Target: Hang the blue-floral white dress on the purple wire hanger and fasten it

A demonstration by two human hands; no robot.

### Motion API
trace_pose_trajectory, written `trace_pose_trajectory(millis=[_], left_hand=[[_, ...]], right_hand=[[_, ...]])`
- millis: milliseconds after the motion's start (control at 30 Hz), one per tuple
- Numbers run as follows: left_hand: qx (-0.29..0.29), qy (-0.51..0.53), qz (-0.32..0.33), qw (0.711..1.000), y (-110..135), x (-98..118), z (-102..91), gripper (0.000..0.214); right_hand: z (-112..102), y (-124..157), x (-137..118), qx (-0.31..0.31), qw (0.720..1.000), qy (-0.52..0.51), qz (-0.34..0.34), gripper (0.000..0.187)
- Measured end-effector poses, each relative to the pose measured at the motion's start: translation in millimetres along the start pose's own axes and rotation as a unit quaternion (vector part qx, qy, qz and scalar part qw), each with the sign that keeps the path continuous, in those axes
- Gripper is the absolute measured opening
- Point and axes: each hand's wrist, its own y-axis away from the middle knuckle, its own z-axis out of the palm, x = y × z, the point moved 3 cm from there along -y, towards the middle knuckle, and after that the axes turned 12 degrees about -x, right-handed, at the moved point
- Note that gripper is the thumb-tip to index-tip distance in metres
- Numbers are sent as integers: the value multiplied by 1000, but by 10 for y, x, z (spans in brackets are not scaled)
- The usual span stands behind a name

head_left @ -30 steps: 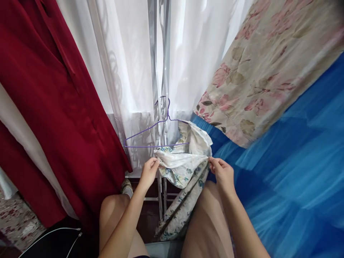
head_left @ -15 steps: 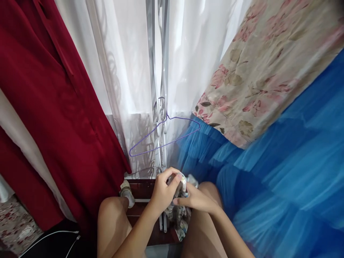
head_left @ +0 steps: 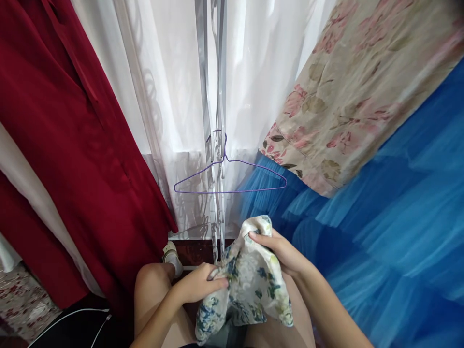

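Observation:
Between my knees a white cloth garment (head_left: 250, 280) with blue, green and yellow flowers is spread between both hands. My left hand (head_left: 201, 282) is closed on its left edge, thumb on top. My right hand (head_left: 279, 246) pinches the upper right part, with the thumb in front and the fingers behind the cloth. What kind of garment it is I cannot tell. Ahead of my hands a purple wire hanger (head_left: 230, 192) hangs bare on a white metal stand (head_left: 213, 96).
Dark red cloth (head_left: 79, 169) hangs at the left, before white curtains (head_left: 166, 72). To the right hang a beige floral cloth (head_left: 326, 121) and a layered blue tulle skirt (head_left: 391, 208). A shoe (head_left: 172, 258) is beyond my left knee. A white cable (head_left: 72, 313) lies at lower left.
The bunched garment has been lifted and spread out, and my hands have moved apart. The purple hanger has swung from a tilt to nearly level.

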Motion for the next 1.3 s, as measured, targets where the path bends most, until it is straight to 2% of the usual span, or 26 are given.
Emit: trace_pose_trajectory(millis=[133, 233, 300, 400, 533, 600, 667, 800, 933, 1000, 1167, 1233, 1300], left_hand=[[143, -153, 5, 978, 197, -103, -316, 37], [175, -236, 34, 955, 340, -47, -653, 40], [183, -282, 38, 941, 422, 35, -920, 33], [212, -327, 15, 921, 500, 194, -1396, 18], [305, -338, 39, 890, 476, 414, -2044, 24], [334, -359, 31, 871, 393, 455, -2285, 28], [341, -370, 0, 864, 282, 431, -2449, 33], [330, -361, -37, 871, 100, 302, -2548, 36], [308, -358, -54, 880, 52, 233, -2463, 34], [305, -382, -60, 870, 77, 267, -2417, 33], [357, -471, -27, 806, 144, 594, -2385, 36], [366, -464, 19, 806, 102, 803, -2353, 35], [341, -443, 83, 825, 7, 1028, -2270, 32]], right_hand=[[-115, 80, -226, 13, 997, 75, -25, 34], [-161, 96, -367, 9, 986, 154, -56, 32], [-196, 46, -474, 36, 972, 212, -99, 28], [-235, -162, -641, 67, 925, 323, -190, 23], [-303, -589, -778, 96, 859, 415, -286, 27], [-340, -783, -798, 113, 827, 467, -290, 24], [-373, -923, -790, 122, 802, 517, -272, 29], [-446, -1022, -732, 134, 790, 549, -238, 33], [-510, -988, -645, 147, 786, 561, -213, 36], [-521, -944, -603, 155, 788, 559, -205, 39], [-436, -827, -523, 152, 799, 551, -188, 40], [-370, -803, -490, 142, 804, 548, -181, 39], [-302, -786, -448, 131, 809, 546, -175, 39]])
